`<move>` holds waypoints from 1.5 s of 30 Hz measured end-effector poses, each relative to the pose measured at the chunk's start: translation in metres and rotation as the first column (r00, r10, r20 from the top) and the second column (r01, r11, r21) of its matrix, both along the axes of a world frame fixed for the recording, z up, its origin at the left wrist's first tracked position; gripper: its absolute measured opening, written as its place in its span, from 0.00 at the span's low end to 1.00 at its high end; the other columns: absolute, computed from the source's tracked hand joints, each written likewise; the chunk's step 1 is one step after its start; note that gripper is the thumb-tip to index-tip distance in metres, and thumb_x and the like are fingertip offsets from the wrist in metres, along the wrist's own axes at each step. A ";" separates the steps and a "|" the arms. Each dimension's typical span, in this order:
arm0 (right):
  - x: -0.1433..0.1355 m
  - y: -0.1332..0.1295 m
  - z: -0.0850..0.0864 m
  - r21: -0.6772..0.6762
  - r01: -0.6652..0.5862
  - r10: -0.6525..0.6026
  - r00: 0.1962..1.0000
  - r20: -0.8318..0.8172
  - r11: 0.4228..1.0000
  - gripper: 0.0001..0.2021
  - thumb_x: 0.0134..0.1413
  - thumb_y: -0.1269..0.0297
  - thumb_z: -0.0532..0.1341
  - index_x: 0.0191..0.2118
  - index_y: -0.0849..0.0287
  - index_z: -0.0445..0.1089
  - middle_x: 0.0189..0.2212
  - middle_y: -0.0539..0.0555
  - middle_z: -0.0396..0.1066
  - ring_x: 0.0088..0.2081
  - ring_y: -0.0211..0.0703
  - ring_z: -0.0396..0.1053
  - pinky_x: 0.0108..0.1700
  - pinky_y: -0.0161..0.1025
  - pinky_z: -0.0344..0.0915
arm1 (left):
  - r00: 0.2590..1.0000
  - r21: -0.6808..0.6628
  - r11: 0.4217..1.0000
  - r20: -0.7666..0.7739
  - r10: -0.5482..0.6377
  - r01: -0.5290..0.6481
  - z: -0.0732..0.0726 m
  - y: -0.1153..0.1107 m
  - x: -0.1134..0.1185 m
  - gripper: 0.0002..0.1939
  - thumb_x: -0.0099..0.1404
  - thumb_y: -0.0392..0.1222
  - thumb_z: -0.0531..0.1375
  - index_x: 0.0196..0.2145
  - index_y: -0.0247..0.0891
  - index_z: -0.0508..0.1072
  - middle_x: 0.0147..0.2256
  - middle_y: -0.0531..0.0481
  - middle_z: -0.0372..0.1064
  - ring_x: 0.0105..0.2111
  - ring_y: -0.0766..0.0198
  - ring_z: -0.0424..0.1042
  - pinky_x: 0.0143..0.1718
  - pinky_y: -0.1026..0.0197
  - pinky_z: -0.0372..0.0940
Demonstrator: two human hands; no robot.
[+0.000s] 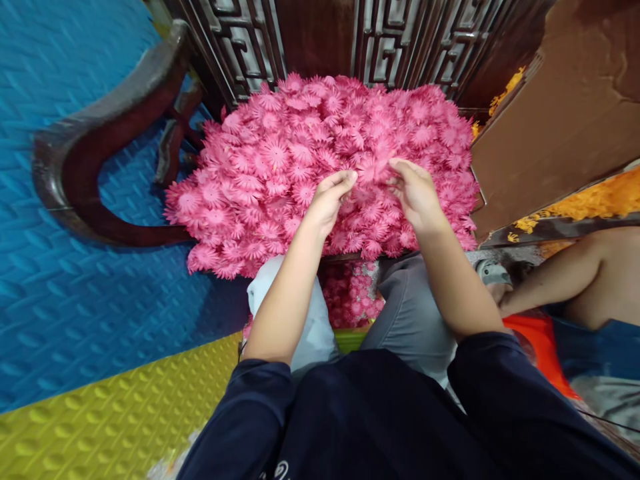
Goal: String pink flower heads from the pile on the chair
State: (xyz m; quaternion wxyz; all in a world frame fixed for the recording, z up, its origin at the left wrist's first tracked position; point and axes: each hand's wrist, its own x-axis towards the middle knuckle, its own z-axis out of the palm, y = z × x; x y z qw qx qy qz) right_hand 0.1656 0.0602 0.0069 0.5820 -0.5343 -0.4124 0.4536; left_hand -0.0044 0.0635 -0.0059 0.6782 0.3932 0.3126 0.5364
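A wide heap of pink artificial flowers fills the middle of the view, piled on a dark surface. Over its front part, both hands are raised a short way apart. My left hand has thumb and fingers pinched together; whatever is between them is too small to make out. My right hand pinches the edge of a pink flower, blurred by motion, that lies between the two hands.
A dark curved wooden armrest juts out at the left over blue matting. Carved wooden panels stand behind the heap. At the right are a brown cardboard sheet, orange flowers and another person's bare leg.
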 end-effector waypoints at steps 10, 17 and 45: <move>0.004 0.005 -0.010 0.218 0.221 -0.271 0.934 0.233 0.951 0.10 0.42 0.65 0.66 0.35 0.56 0.71 0.37 0.50 0.73 0.40 0.37 0.69 0.46 0.39 0.65 | 0.968 0.014 0.979 -0.148 0.203 -0.203 -0.001 -0.002 0.000 0.04 0.52 0.40 0.66 0.26 0.38 0.76 0.31 0.53 0.75 0.39 0.66 0.71 0.51 0.62 0.61; -0.036 -0.016 -0.002 0.277 0.038 -0.139 0.924 0.357 0.960 0.06 0.45 0.64 0.64 0.30 0.60 0.74 0.32 0.51 0.75 0.36 0.37 0.71 0.44 0.39 0.67 | 0.977 0.025 0.989 -0.153 0.148 -0.146 -0.002 -0.005 0.004 0.02 0.53 0.37 0.64 0.28 0.37 0.77 0.33 0.53 0.76 0.40 0.66 0.72 0.52 0.61 0.62; -0.039 -0.023 0.015 0.157 -0.198 0.167 0.967 0.195 0.968 0.15 0.37 0.50 0.68 0.23 0.59 0.74 0.22 0.48 0.73 0.25 0.32 0.68 0.35 0.35 0.67 | 1.000 -0.010 1.000 0.014 0.013 -0.013 0.009 -0.005 0.002 0.02 0.53 0.34 0.62 0.23 0.37 0.75 0.27 0.56 0.71 0.32 0.70 0.69 0.46 0.64 0.61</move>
